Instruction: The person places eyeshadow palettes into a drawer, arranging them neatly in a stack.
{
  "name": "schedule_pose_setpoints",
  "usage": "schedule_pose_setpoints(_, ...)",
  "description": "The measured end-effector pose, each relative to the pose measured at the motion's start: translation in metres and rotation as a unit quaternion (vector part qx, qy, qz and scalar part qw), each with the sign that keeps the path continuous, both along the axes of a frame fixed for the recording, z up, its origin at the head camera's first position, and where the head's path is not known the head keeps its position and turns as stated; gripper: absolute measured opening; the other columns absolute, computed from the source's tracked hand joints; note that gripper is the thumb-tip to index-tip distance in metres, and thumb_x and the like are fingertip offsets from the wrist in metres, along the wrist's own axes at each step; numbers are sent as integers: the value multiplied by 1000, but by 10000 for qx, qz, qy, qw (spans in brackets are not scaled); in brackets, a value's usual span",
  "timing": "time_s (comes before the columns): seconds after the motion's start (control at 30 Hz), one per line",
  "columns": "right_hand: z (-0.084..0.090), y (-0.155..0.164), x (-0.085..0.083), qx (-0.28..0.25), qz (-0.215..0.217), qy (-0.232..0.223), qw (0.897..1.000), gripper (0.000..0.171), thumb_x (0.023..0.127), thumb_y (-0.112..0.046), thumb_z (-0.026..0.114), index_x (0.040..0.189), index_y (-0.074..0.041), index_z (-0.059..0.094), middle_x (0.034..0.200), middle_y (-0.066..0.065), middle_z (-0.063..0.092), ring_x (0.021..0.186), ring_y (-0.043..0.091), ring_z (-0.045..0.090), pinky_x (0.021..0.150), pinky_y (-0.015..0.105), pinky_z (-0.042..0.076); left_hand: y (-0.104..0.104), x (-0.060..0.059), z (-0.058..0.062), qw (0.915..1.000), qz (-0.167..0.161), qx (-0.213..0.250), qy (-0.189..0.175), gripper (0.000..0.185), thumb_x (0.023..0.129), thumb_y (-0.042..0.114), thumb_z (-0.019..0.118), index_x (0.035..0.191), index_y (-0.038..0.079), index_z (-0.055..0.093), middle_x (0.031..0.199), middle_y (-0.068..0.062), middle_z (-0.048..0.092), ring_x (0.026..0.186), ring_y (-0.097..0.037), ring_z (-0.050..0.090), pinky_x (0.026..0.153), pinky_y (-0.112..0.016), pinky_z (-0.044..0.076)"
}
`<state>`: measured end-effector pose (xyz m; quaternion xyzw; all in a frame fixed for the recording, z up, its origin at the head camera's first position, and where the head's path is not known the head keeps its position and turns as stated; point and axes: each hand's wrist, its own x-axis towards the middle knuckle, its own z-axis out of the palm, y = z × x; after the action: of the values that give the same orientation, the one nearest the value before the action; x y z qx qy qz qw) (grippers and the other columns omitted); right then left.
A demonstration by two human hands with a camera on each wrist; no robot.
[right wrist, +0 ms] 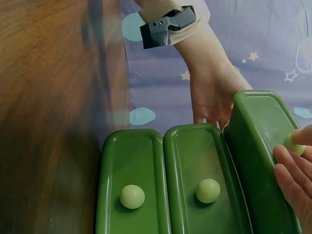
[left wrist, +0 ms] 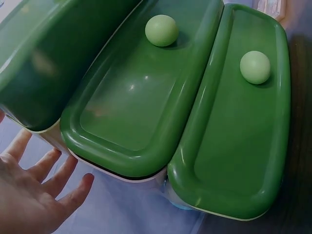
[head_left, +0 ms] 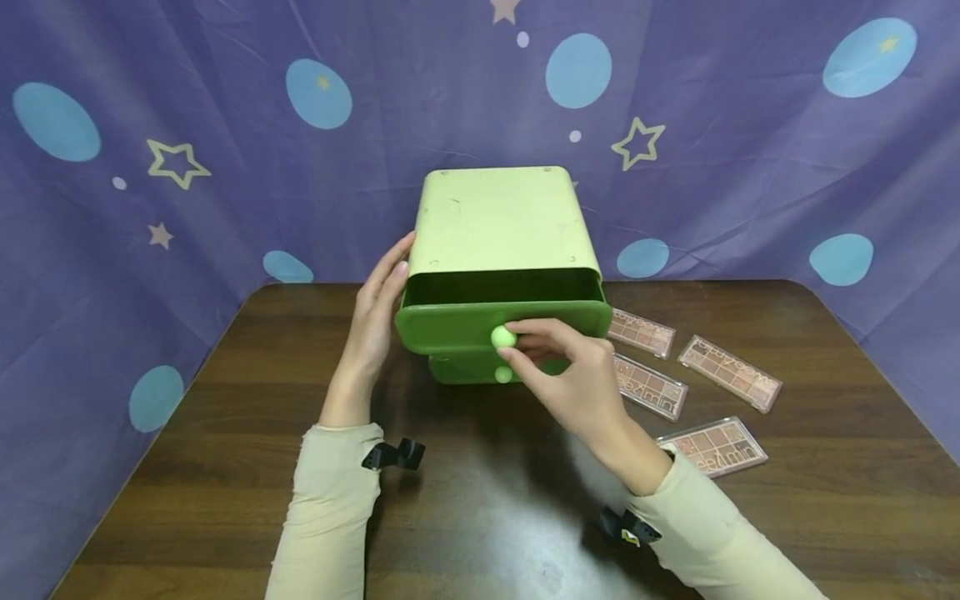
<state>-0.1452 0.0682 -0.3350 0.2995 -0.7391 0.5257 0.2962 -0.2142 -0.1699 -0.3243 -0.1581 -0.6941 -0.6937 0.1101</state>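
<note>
A light green cabinet [head_left: 502, 221] with three dark green drawers stands on the table. Its top drawer [head_left: 450, 327] juts out partway, leaving a dark gap under the cabinet's top. Thumb and fingertips of my right hand [head_left: 581, 383] pinch that drawer's round pale green knob [right wrist: 292, 144]. Against the cabinet's left side lies my left hand [head_left: 372, 321], its fingers extended; the left wrist view shows the palm [left wrist: 31, 200] facing the cabinet with fingers spread. The middle drawer [left wrist: 131, 107] and bottom drawer [left wrist: 239, 136] are closed, each with a similar knob.
Several clear-cased eyeshadow palettes [head_left: 731, 372] lie to the cabinet's right on the brown wooden table [head_left: 480, 517]. One of them [head_left: 716, 447] sits close to the right sleeve. A purple cloth [head_left: 450, 100] with stars and blue spots hangs behind. Both wrists carry black devices.
</note>
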Motion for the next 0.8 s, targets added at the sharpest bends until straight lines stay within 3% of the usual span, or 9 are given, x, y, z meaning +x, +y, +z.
schedule_pose_setpoints(0.3,2,2,14,78,185,-98,9998,25,79,2,80,103,-3,73,88,5,75,77,12,71,65,22,56,1,1,0,9998,-110,163,-59,50,103,31,44,151,18,43,149,0,45,126,-22,50,105,-38,39)
schedule_pose_setpoints(0.6,0,4,25,179,333,398,9985,24,79,2,79,102,-3,73,85,5,75,68,10,68,56,18,51,2,1,3,9999,27,59,-106,50,103,32,46,151,17,44,150,0,44,129,-19,46,107,-39,37)
schedule_pose_setpoints(0.8,-4,5,27,156,402,679,9968,17,87,-12,76,101,-2,73,84,6,75,68,11,68,55,20,52,2,2,4,9996,23,84,-253,50,103,33,45,151,19,44,148,0,46,118,-21,54,96,-36,46)
